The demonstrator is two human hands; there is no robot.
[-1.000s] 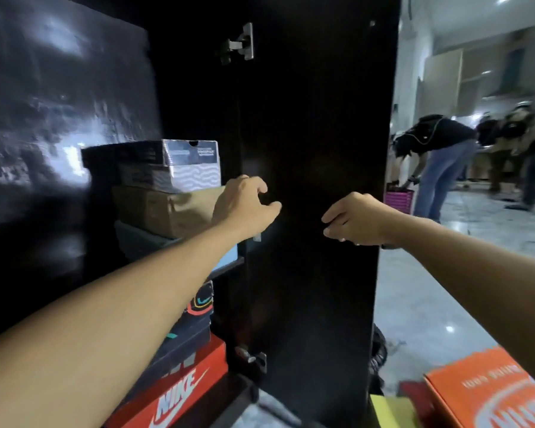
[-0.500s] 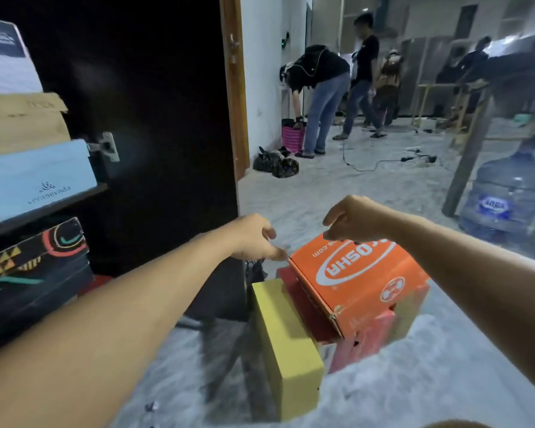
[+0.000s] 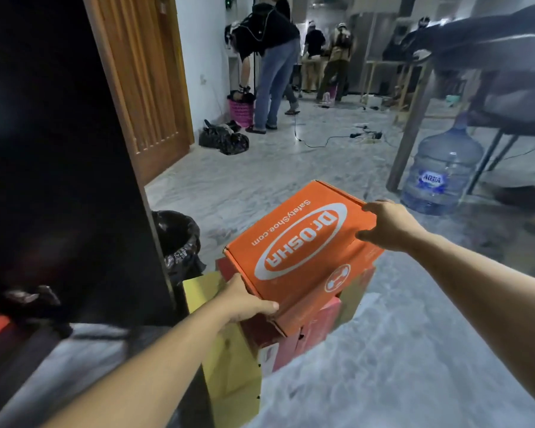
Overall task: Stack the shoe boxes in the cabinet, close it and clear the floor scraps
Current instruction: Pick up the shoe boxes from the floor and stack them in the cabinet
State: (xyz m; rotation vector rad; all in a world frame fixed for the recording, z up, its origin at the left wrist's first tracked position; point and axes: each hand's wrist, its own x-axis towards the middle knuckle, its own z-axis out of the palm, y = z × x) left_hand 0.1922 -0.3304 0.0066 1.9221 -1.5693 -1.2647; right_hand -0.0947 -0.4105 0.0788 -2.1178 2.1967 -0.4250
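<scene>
The pale marbled floor [image 3: 368,350] carries a yellow box [image 3: 229,366] standing just beside a red box [image 3: 300,338], which has an orange box [image 3: 300,242] on top. Also on the floor are a lined black bin [image 3: 176,236], a large water bottle [image 3: 442,171], dark bags [image 3: 223,139], a pink basket [image 3: 241,112] and a cable [image 3: 318,143].
</scene>
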